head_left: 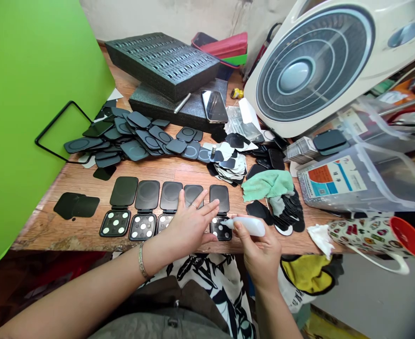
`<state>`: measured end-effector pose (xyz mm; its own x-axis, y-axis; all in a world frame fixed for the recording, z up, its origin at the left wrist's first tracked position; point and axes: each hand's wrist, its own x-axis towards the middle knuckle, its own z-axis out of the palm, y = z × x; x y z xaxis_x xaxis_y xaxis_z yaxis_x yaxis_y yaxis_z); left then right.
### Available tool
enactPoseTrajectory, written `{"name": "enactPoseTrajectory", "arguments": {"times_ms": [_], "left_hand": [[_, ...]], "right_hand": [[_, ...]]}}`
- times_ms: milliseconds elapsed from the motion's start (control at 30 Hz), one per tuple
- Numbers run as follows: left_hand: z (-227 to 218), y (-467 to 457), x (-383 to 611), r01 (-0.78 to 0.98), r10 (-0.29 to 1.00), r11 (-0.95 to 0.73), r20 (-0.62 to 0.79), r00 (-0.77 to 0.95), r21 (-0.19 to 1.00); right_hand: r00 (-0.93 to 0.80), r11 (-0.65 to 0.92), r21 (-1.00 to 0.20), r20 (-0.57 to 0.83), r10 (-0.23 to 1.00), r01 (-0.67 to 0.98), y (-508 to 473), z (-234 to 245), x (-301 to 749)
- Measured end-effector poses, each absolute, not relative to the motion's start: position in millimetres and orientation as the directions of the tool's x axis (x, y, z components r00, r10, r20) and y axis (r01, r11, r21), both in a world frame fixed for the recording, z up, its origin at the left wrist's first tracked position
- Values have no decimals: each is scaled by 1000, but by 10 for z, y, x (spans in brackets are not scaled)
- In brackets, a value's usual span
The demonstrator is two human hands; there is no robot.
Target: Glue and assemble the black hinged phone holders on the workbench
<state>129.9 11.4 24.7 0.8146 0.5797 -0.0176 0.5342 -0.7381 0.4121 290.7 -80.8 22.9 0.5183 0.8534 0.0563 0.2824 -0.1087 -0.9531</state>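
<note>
My right hand [259, 249] is shut around a white plastic squeeze bottle [249, 226], whose thin nozzle points left. The nozzle tip is right at a black square pad with white dots [220, 229]. My left hand [189, 226] lies spread open just left of it, with its fingers over the row of hinged black pads [147, 194]. Another dotted pad [115, 222] lies at the row's left end. The hand hides the bases of the middle pads. I cannot tell whether the nozzle touches the pad.
Loose black pads [133, 134] lie heaped on the wooden table [52, 233]. Beyond them are black foam trays [161, 63] and a smartphone [214, 106]. A green cloth [268, 184], plastic box [364, 176] and patterned mug [366, 235] stand right; a fan [309, 66] looms behind. A green board [27, 94] stands left.
</note>
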Motion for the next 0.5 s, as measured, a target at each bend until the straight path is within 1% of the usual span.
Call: {"name": "enactPoseTrajectory", "arguments": {"times_ms": [167, 433, 500], "left_hand": [[228, 120, 1300, 534, 580, -744, -10, 815, 401], [208, 106, 1297, 540, 581, -756, -1, 814, 371], [201, 103, 1295, 537, 582, -754, 4, 813, 378]], "right_hand": [[555, -135, -973, -9, 832, 187, -788, 203, 2920], [601, -123, -990, -58, 797, 67, -784, 13, 3002], [612, -114, -991, -51, 789, 65, -785, 3, 2999]]}}
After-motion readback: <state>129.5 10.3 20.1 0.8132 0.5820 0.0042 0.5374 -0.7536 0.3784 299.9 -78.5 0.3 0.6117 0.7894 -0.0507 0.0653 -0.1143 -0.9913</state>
